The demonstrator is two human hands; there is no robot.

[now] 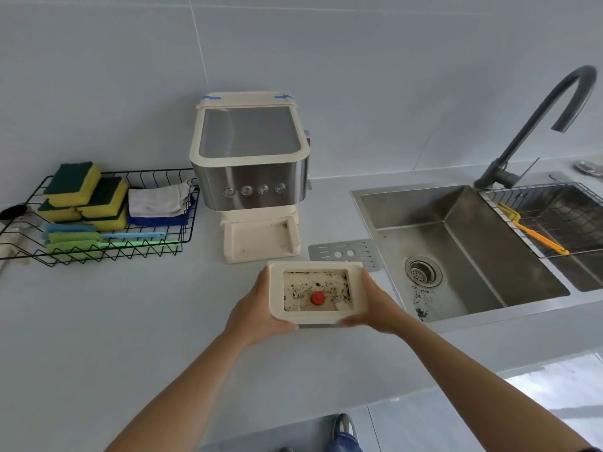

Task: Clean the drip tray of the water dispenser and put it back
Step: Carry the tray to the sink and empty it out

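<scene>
A person's two hands hold a cream drip tray [276, 290] over a pale grey surface [130, 305], near the middle of the scene. The left hand [257, 308] grips the tray's left side and the right hand [375, 305] grips its right side, both wrapped round its edges. Whether the tray rests on the surface or is lifted just off it cannot be told. Inside the tray are dark specks [326, 282] and a small red cap [317, 298].

Just beyond the tray stands the water dispenser [249, 164], its cream base [261, 243] open. A slotted metal grate [346, 254] lies flat between the base and the sink [424, 207] at the right, which has dark specks by its drain. At the far left, a black wire basket [192, 207] holds sponges [88, 194] and folded cloths [156, 200].
</scene>
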